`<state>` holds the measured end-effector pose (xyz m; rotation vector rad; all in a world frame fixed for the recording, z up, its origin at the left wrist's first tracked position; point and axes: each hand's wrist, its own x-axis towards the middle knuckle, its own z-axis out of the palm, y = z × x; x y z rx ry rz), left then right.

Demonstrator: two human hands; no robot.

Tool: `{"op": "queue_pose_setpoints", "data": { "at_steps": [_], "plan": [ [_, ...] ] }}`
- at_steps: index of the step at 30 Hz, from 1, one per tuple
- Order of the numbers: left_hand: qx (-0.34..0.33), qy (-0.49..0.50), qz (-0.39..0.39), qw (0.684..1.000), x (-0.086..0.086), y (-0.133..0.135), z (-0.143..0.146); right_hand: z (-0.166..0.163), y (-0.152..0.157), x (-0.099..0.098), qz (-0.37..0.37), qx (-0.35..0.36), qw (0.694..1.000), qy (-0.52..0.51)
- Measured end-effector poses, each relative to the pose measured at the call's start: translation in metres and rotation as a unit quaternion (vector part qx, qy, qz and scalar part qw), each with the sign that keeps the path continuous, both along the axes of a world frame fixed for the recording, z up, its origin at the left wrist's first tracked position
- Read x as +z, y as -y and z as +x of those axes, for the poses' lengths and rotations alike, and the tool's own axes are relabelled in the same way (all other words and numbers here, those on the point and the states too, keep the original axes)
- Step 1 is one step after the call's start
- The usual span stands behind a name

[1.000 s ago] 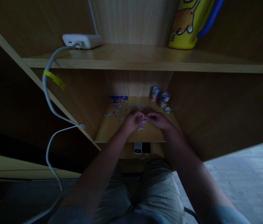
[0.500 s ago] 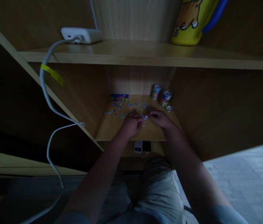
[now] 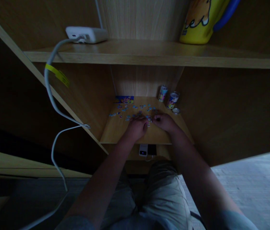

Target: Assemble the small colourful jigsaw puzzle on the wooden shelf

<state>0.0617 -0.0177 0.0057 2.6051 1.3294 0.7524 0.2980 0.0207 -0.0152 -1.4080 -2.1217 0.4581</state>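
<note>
Small jigsaw puzzle pieces lie scattered over the wooden shelf (image 3: 122, 135) inside the cabinet. Between my hands sits a little cluster of puzzle pieces (image 3: 149, 119), which looks joined. My left hand (image 3: 137, 127) is closed at the cluster's left edge, its curled fingers partly hiding it. From the right, my right hand (image 3: 163, 121) pinches at the cluster's other edge, thumb and forefinger together. What exactly lies under the fingertips is small and dim. Behind the hands are more loose puzzle pieces (image 3: 141, 107), several of them blue.
A printed picture card (image 3: 125, 99) lies at the back left. Two small printed cans (image 3: 163, 93) and a round lid (image 3: 175, 111) stand at the right. Overhead, the upper shelf (image 3: 135, 59) holds a white charger (image 3: 89, 35) with a hanging cable (image 3: 47, 76) and a yellow jug (image 3: 197, 28).
The view has shifted slightly, so everything sits a little further right. Both hands stay at the cluster, with only small finger movements.
</note>
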Motion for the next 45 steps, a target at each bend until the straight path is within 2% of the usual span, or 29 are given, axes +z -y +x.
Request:
{"op": "queue_pose_setpoints", "data": {
  "at_steps": [15,25,33,45],
  "plan": [
    [-0.011,0.018,0.007,1.0,-0.0007,-0.001,0.0005,0.0013,-0.0062,-0.0082,0.037,-0.006,0.999,0.006],
    [-0.015,0.01,0.005,1.0,0.0017,0.0005,-0.0002,0.0027,-0.0001,0.0004,0.064,-0.065,0.992,-0.091],
    [-0.019,0.02,-0.004,1.0,0.0026,0.0011,-0.0003,0.001,0.0027,0.0008,0.033,0.02,0.991,-0.126],
    [-0.028,0.019,0.01,0.999,-0.0006,-0.0006,-0.0008,-0.0009,0.0006,-0.0026,-0.012,0.051,0.991,-0.121]
  ]
}}
